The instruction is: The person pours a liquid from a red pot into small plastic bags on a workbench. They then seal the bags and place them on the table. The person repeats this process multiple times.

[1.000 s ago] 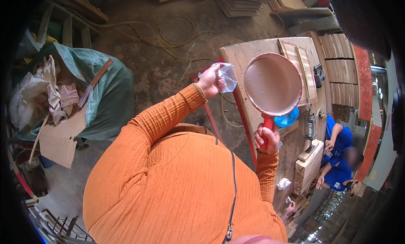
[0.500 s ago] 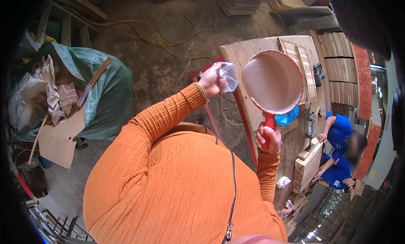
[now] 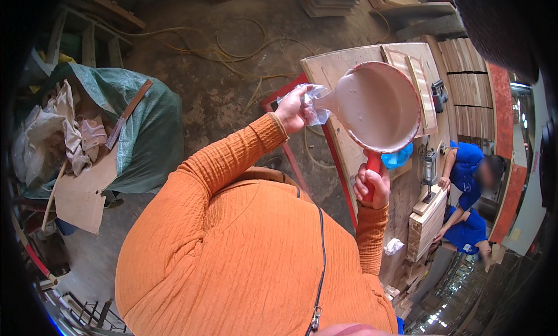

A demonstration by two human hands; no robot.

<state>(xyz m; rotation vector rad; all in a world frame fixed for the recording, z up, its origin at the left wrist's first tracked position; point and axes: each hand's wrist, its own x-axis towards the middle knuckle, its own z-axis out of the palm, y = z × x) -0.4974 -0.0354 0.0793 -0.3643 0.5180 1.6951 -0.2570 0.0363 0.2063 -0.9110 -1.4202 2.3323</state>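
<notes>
My right hand (image 3: 374, 188) is wrapped round the red handle (image 3: 372, 163) of a round pot (image 3: 408, 98), tilted to the left. Thick pinkish-beige liquid (image 3: 371, 112) fills much of the pot, and a stream of it (image 3: 326, 102) runs over the left rim. My left hand (image 3: 290, 110) holds a clear, crumpled plastic bag (image 3: 317, 116) beside that rim. The stream goes into the bag; its far end is partly hidden by the plastic and my fingers.
Below the pot is a wooden table (image 3: 328, 69) with a blue plastic item (image 3: 398, 157) on it. At right, co-workers in blue (image 3: 465, 173) stand by a clamped wooden block (image 3: 423, 228). A green sack of scraps (image 3: 157, 133) stands left; a hose (image 3: 261, 48) loops over the floor.
The pot has tipped left, and liquid now streams from its rim into the bag in my left hand. The co-workers at right have shifted slightly.
</notes>
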